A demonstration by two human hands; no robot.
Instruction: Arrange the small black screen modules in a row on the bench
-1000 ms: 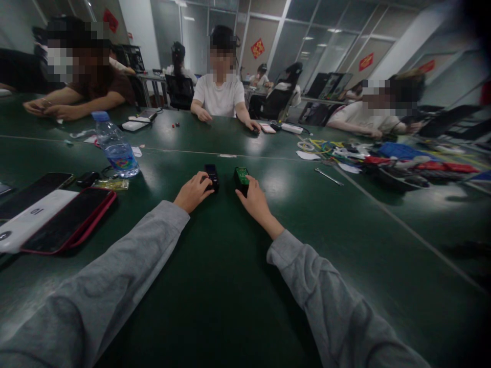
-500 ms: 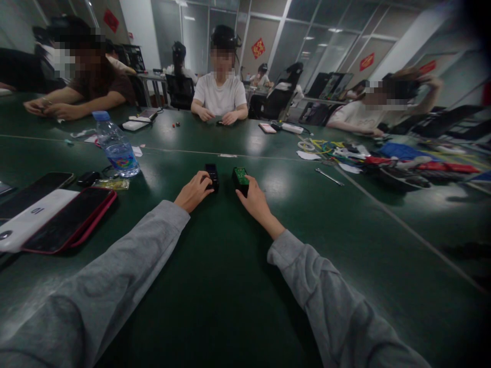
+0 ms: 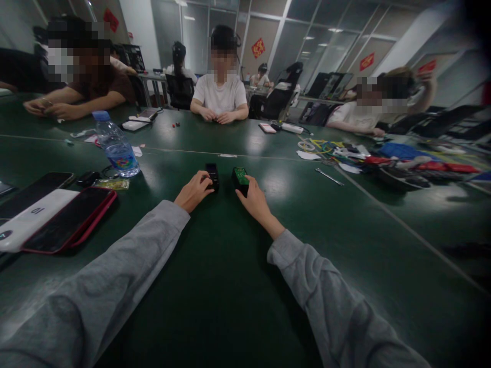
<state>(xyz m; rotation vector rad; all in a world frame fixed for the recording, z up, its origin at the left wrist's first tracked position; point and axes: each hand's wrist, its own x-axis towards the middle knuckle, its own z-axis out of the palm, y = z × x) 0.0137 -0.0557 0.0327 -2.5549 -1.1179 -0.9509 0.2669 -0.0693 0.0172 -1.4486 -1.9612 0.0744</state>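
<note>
A dark green, glossy counter [image 3: 226, 286] fills the lower view, crossed by pale seams and catching soft patches of ceiling light. Near its middle, the left hand [image 3: 194, 190] has its fingers curled around the near end of a small black rectangular device with buttons [image 3: 212, 170]. Just beside it, the right hand [image 3: 253, 198] grips a black box topped by a green circuit board [image 3: 241, 174] between thumb and fingers; the 2 objects stand apart. To the left are a clear plastic water bottle with a blue cap [image 3: 119, 148] and a dark-screened phone in a red case [image 3: 71, 220]. To the right lie a silver metal wrench [image 3: 329, 176] and a tangled heap of coloured cables [image 3: 337, 149]. Across the counter sits a person in a white T-shirt [image 3: 219, 94]; behind, red diamond-shaped paper decorations [image 3: 258, 48] hang on glass-and-panel partitions [image 3: 224, 23].
</note>
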